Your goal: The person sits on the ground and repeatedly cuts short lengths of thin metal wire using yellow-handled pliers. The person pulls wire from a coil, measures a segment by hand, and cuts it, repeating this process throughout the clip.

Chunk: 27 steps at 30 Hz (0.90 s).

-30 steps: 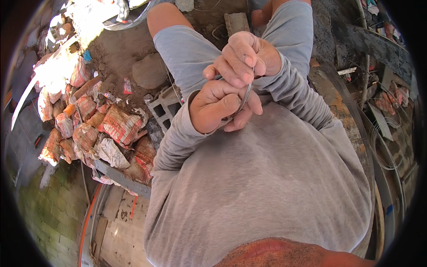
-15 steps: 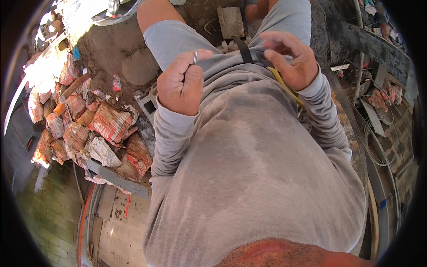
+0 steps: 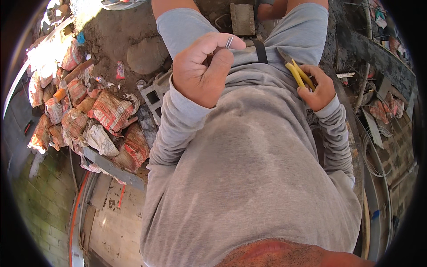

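Note:
My left hand is closed in front of my lap, thumb and forefinger pinching a small bent piece of shiny wire that sticks up between them. To the right, beside my thigh, my right hand is wrapped round a pair of pliers with yellow handles. The handles are spread somewhat, and the dark jaws point up and left, away from the wire. Most of the right fingers are hidden behind the handles. A black strap lies at my waist between the hands.
Stacked filled sacks lie to the left, with a hollow concrete block beside my left forearm. Another block sits on the dirt beyond my lap. A long grey beam and loose wire coils are at the right.
My right hand has moved right and now grips the yellow-handled pliers, which earlier showed partly at my waist below it. My left hand has shifted right and up, still pinching the wire.

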Available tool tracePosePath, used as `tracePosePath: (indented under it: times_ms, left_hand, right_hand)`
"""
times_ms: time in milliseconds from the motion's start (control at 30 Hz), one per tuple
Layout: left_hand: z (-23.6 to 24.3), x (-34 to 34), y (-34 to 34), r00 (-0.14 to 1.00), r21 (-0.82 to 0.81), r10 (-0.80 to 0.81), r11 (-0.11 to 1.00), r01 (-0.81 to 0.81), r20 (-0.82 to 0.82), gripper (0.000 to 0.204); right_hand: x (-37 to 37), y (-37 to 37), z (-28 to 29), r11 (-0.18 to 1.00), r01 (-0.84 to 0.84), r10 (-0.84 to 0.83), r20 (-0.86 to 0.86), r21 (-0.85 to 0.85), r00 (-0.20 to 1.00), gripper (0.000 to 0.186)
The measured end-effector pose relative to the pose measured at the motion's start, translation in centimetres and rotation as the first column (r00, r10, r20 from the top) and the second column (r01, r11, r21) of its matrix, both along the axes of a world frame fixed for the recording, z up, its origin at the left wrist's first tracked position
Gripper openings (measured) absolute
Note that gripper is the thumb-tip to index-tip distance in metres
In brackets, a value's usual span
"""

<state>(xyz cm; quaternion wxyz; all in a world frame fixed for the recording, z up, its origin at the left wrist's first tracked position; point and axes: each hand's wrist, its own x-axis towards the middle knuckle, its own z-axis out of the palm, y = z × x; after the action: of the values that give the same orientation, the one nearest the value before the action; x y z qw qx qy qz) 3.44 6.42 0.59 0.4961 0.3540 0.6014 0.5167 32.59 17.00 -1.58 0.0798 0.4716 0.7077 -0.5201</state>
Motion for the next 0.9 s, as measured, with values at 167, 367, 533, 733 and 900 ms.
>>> tracePosePath:
  times_ms: [167, 367, 533, 733, 900]
  left_hand:
    - [0.7, 0.1, 0.4, 0.989, 0.013, 0.009, 1.0, -0.007, -0.15, 0.017]
    - [0.2, 0.6, 1.2, 0.863, 0.222, 0.061, 0.973, 0.06, -0.501, 0.017]
    - [-0.2, 1.0, 2.1, 0.771, 0.283, 0.1, 0.953, 0.107, -0.629, 0.015]
    - [-0.8, 1.3, 2.3, 0.748, 0.242, 0.06, 0.961, 0.137, -0.661, 0.013]
    - [-1.3, 1.6, 2.2, 0.698, 0.166, 0.014, 0.974, 0.151, -0.715, 0.013]
  right_hand:
    - [-2.9, 1.1, 1.4, 0.62, 0.05, -0.559, -0.396, -0.783, 0.728, 0.065]
    - [-7.2, 0.6, 2.6, 0.675, -0.088, -0.327, -0.404, -0.732, 0.854, 0.045]
    - [-7.0, -0.3, 2.3, 0.845, -0.11, -0.229, -0.539, -0.524, 0.811, 0.049]
    - [-6.8, 0.7, 4.0, 0.877, -0.19, -0.013, -0.417, -0.442, 0.909, 0.054]
    - [-6.6, 0.4, 4.0, 0.943, -0.176, 0.071, -0.347, -0.281, 0.935, 0.045]
